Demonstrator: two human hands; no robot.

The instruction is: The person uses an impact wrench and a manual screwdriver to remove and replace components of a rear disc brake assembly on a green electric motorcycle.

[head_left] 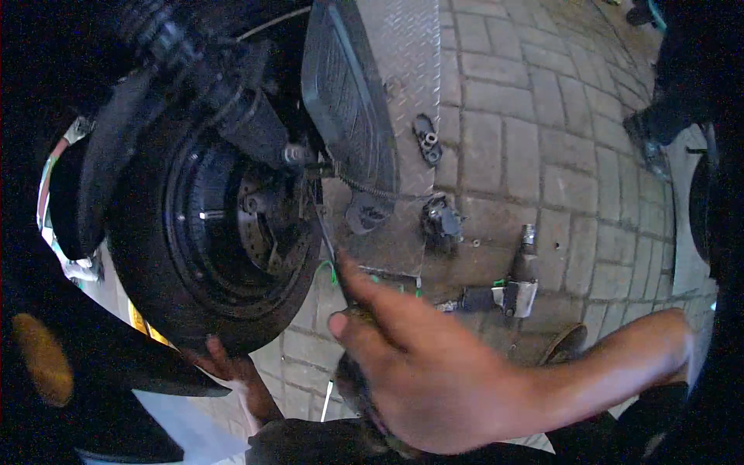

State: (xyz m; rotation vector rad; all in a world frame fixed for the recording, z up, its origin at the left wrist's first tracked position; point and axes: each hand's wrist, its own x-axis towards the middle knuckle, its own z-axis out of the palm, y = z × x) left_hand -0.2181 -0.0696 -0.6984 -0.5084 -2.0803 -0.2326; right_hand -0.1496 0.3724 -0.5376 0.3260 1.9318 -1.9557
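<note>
A scooter-like vehicle's wheel with a black tyre [155, 287] fills the left side, its dark rim and hub [260, 225] facing me. My left hand [225, 363] rests against the tyre's lower edge, fingers partly hidden. In front of the wheel, my right hand [434, 364] is closed round a tool with a thin metal shaft [326, 236], which looks like a screwdriver; its handle is mostly covered by the hand. The shaft points up toward the hub area, and whether its tip touches anything is unclear. A coiled cable [380, 191] runs right from beside the hub.
Beyond the wheel is a ribbed dark panel [341, 85] over a diamond-pattern metal plate [415, 46]. Loose parts include a dark linkage piece [428, 141], a black part [443, 221] and a power-tool-like object [521, 279]. Another person's shoe [649, 143] stands on the paving [535, 147].
</note>
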